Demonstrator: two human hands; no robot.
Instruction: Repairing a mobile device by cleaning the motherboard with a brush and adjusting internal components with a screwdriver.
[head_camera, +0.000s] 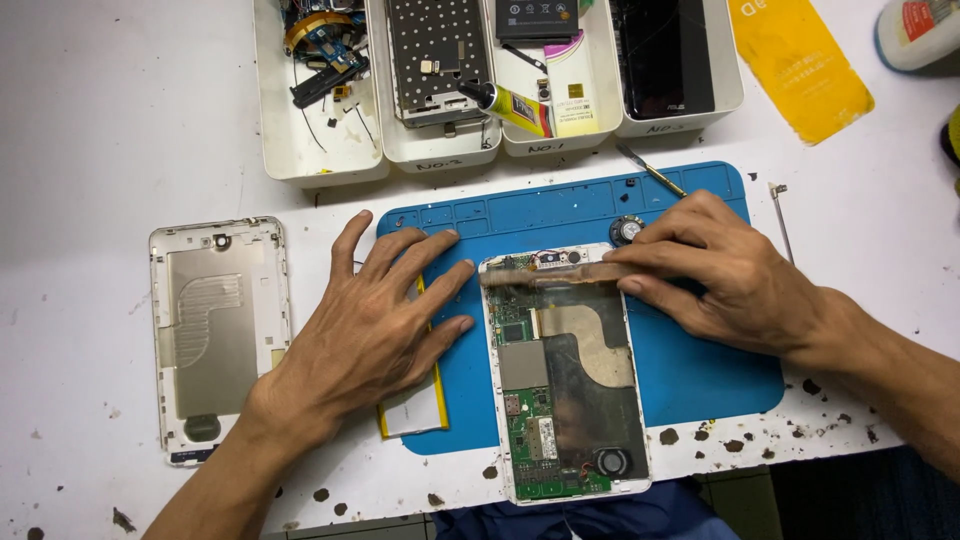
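Two bare hands at an opened tablet on a blue work mat.

A detached back cover (218, 335) lies far left on the white table (120, 120). The left hand (375, 320) rests flat, fingers spread and gripping nothing, on a yellow-edged flat piece (415, 412) at the edge of the blue mat (690, 370). The opened tablet (565, 375) lies mid-mat, circuit boards exposed. The right hand (725, 270) pinches a brownish strip (545, 277) across the tablet's top edge.

Blue mat (690, 370), green circuit board (530, 420) (perhaps copper-toned foil over it), gold back cover (215, 330), yellow film (800, 65).
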